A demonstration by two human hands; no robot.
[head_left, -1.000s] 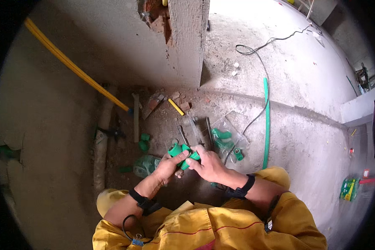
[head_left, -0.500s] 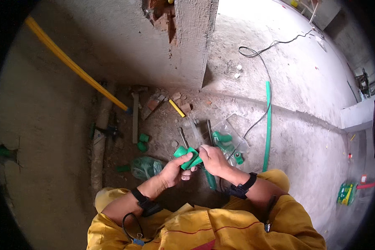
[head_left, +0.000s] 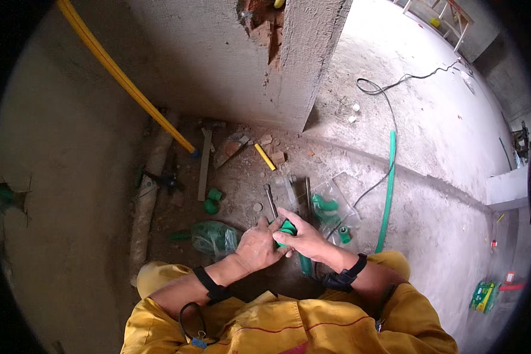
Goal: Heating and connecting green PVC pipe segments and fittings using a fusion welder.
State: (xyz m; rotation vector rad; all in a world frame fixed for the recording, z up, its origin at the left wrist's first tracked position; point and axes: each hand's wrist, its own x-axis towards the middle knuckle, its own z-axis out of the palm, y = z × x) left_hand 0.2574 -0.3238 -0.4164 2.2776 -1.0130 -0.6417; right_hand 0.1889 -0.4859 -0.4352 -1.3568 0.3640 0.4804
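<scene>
Drawn slightly nearer the lap since a moment ago, left hand (head_left: 255, 248) and right hand (head_left: 304, 239) both clenched on green pipe fitting (head_left: 287, 229) above floor (head_left: 430, 147); could slip toward loose fittings (head_left: 211, 201) at 10 o'clock.

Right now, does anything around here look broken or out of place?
Yes. The wall corner is chipped open at the top, baring red brick, and brick rubble lies on the floor below it. Both hands hold a green pipe fitting.
</scene>
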